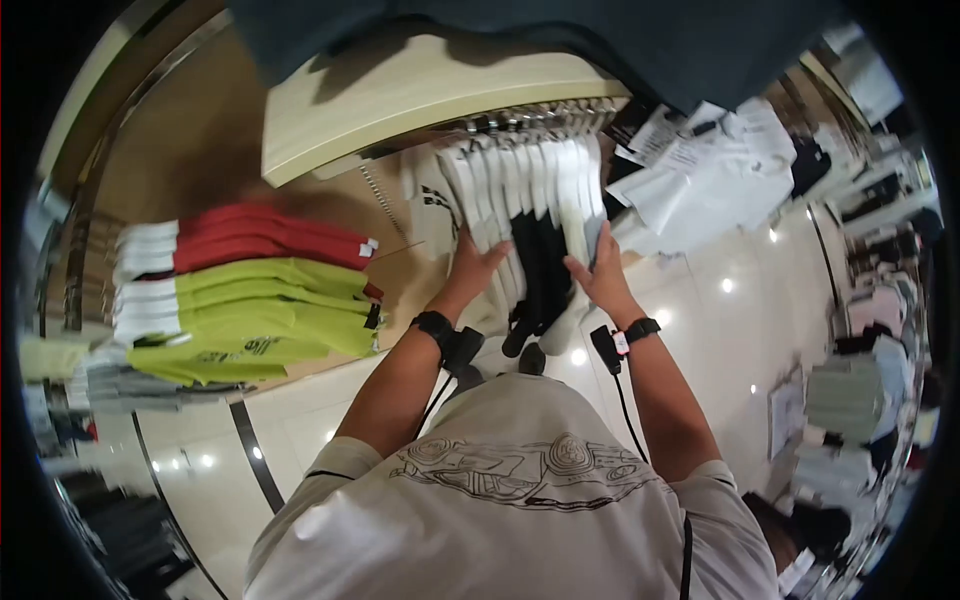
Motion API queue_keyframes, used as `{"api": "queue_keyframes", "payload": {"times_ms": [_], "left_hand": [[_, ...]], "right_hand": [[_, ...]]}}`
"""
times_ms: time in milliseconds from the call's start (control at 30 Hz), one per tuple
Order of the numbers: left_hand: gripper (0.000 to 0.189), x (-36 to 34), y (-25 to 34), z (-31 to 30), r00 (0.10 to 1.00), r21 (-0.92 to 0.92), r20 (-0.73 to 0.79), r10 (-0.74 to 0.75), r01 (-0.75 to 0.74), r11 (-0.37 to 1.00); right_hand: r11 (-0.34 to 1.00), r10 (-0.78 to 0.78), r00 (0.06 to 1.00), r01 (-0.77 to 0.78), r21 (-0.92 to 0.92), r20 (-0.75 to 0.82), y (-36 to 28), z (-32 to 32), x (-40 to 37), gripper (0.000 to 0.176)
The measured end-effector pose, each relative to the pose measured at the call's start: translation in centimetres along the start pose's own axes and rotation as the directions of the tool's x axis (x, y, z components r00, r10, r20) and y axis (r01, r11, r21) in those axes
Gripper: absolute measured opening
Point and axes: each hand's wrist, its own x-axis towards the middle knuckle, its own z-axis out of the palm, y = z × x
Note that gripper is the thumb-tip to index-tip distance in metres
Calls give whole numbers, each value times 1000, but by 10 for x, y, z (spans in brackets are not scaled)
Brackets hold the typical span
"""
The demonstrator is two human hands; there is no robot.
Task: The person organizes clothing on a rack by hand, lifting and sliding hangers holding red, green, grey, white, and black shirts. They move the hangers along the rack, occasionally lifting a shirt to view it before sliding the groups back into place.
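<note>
A row of hanging white and black shirts [545, 195] is in front of me, packed closely on hangers below a pale shelf. My left hand [474, 270] grips the left part of the row at sleeve height, its thumb on the near side and some fingers hidden by cloth. On the right edge, my right hand [606, 278] has fabric between thumb and fingers. The black shirts hang between the two hands. Each wrist wears a dark band with a small black device.
Above the row is the pale wooden shelf [380, 100], with dark cloth over it. Red shirts [270, 238] and lime-green shirts [250, 310] hang at left. White shirts with printing [710, 175] hang at right. More garments [850, 395] line the far right, across a glossy tiled floor [700, 330].
</note>
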Motion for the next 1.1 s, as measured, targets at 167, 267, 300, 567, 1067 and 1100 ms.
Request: {"api": "queue_keyframes", "payload": {"times_ms": [167, 267, 300, 567, 1067, 1100], "left_hand": [[77, -9, -10, -7, 984, -65, 56, -171, 174, 983], [76, -10, -18, -6, 983, -58, 38, -181, 183, 981], [74, -11, -19, -7, 984, -53, 42, -175, 177, 983], [63, -10, 4, -4, 983, 124, 12, -184, 181, 976], [49, -27, 65, 77, 942, 450, -318, 104, 53, 892], [50, -29, 78, 95, 893, 684, -364, 266, 62, 727]], "right_hand": [[992, 121, 992, -120, -34, 21, -18, 5, -11, 104], [993, 115, 993, -116, -30, -15, -8, 18, -6, 107], [990, 140, 990, -140, -31, 7, -9, 18, -7, 108], [989, 18, 999, -25, 146, 50, 6, -27, -29, 97], [935, 352, 531, -225, -273, 771, 353, 4, -536, 45], [929, 365, 534, -265, -259, 763, 346, -1, -548, 38]]}}
